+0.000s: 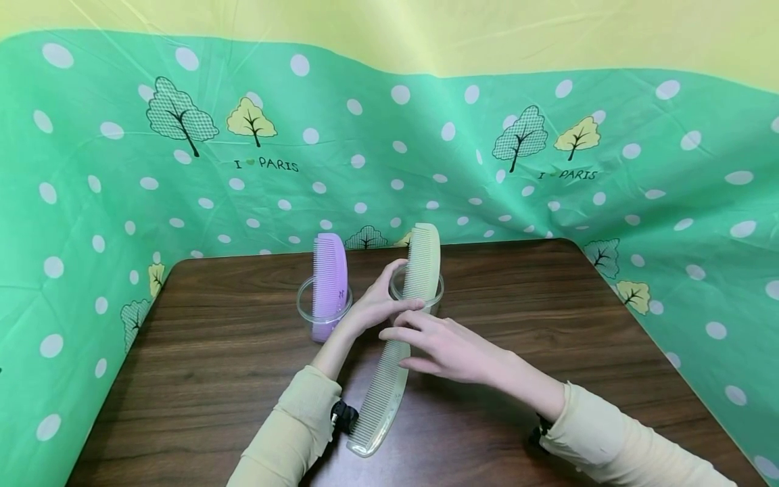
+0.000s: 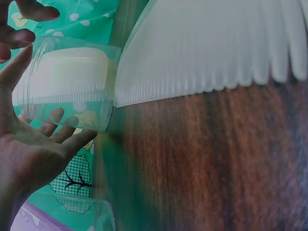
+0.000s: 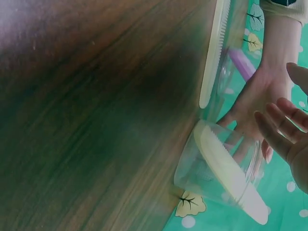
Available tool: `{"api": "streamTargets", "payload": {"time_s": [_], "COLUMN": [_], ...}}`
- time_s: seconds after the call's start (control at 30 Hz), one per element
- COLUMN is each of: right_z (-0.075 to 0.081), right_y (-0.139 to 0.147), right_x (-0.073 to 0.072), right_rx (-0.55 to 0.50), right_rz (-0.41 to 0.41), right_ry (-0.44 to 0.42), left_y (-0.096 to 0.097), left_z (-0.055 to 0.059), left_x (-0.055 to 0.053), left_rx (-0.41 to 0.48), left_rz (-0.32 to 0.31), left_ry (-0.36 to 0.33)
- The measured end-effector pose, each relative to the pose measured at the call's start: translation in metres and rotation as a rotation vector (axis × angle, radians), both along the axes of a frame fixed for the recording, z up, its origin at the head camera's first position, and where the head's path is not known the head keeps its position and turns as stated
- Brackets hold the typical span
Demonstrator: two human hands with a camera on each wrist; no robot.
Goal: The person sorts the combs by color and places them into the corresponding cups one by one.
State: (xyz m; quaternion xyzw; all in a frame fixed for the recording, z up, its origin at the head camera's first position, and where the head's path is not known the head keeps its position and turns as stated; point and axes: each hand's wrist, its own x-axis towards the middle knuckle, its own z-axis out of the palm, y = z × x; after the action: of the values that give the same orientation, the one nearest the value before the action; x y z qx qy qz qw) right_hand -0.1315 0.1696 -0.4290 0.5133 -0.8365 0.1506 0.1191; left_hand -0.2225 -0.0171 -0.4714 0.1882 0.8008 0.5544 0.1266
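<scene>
My left hand (image 1: 380, 301) holds a clear plastic jar (image 2: 108, 115), its thumb and fingers about the sides. A pale yellow-green comb (image 1: 424, 253) stands tilted inside that jar, its upper end above the rim. Another pale green comb (image 1: 385, 396) lies on the table in front of the jar, close to my left wrist. Over this lying comb's far end hovers my right hand (image 1: 450, 348), fingers loosely bent and holding nothing. In the right wrist view, the right hand (image 3: 288, 134) is apart from the jar and both pale combs.
Left of the held jar, a second clear jar (image 1: 299, 302) contains an upright purple comb (image 1: 331, 274). The brown wooden table (image 1: 231, 379) is bordered at the back and sides by a green dotted cloth (image 1: 377, 135) with printed trees.
</scene>
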Motion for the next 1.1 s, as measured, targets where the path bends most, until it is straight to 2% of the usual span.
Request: {"api": "streamTargets", "payload": {"time_s": [0.27,0.63,1.1], "right_z": [-0.009,-0.016,-0.024], "right_y": [-0.008,-0.015,-0.02], "right_x": [0.004,0.013,0.015], "right_rx": [0.1,0.224,0.311], "right_rz": [0.05,0.093,0.142], "right_ry": [0.027,-0.002,0.031], "left_y": [-0.001,0.0,0.0], "left_z": [0.001,0.001,0.0], "left_x": [0.002,0.002,0.002], "left_rx": [-0.014,-0.051,-0.004], "left_rz": [0.011,0.022,0.013], "left_ry": [0.0,-0.001,-0.015]}}
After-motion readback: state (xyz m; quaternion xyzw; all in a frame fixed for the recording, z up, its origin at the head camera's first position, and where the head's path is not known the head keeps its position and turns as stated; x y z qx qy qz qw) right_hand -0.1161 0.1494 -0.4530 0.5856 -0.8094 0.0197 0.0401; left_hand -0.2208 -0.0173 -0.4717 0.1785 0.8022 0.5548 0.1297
